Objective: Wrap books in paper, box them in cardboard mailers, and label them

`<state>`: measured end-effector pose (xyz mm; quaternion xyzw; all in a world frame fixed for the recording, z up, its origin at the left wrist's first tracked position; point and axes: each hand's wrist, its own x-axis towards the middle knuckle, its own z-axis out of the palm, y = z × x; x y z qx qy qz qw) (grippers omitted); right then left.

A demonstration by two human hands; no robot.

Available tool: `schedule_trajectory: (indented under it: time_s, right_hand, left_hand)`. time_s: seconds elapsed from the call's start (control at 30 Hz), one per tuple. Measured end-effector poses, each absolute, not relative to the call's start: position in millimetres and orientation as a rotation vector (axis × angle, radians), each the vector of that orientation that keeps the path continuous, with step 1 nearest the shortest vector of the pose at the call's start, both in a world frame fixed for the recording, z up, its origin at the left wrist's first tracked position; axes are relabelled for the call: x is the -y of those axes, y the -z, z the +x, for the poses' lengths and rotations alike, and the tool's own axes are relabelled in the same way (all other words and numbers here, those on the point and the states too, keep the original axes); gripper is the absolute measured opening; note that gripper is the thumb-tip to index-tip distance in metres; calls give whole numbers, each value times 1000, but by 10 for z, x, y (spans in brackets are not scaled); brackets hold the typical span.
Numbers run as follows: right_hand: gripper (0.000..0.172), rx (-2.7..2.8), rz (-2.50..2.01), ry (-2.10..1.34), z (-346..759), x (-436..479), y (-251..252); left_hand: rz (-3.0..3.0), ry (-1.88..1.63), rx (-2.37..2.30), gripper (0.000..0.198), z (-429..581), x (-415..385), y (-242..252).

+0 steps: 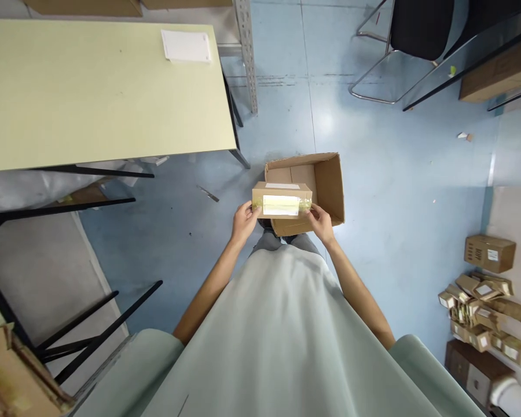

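Between my two hands is a small cardboard box (259, 192) with a white label on its near side, another white strip on top, and yellowish tape across it. My left hand (244, 222) grips its left end, and my right hand (321, 223) grips the right end. Below it on the floor, by my feet, stands a larger open carton (331, 185). The held box covers part of that carton's opening, so some of its inside is hidden.
At the left, a pale yellow table (91, 92) bears a white paper sheet (186, 46). A knife-like object (208, 194) lies on the blue floor (382, 231). A black chair (421, 29) stands upper right. Several small boxes (481, 313) are piled along the right wall.
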<state>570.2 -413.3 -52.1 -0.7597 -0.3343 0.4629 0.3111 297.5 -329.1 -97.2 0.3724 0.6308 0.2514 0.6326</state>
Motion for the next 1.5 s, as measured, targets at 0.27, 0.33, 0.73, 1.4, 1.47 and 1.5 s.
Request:
schedule_trajectory:
  time_s: [0.27, 0.33, 0.73, 1.4, 1.47, 1.5]
  right_hand:
    - [77, 944, -1993, -1212, 5502, 4076, 499]
    - [79, 911, -2000, -1210, 5486, 4086, 541]
    - [76, 954, -2008, -1221, 6030, 3659, 781]
    - [85, 812, -1765, -1476, 6973, 1270, 1874]
    - [83, 752, -1801, -1477, 6936, 1181, 2107]
    - [80, 724, -1824, -1481, 6909, 1150, 2236]
  left_hand:
    - [810, -617, -1457, 40, 2848, 3152, 898]
    - [800, -640, -1455, 40, 2863, 3119, 911]
    - [862, -639, -1440, 46, 3268, 2794, 1028]
    - [1079, -256, -1810, 45, 4166, 646, 1668]
    - [1102, -164, -1800, 39, 4224, 504, 1837]
    - [1119, -100, -1802, 37, 4245, 447, 1937]
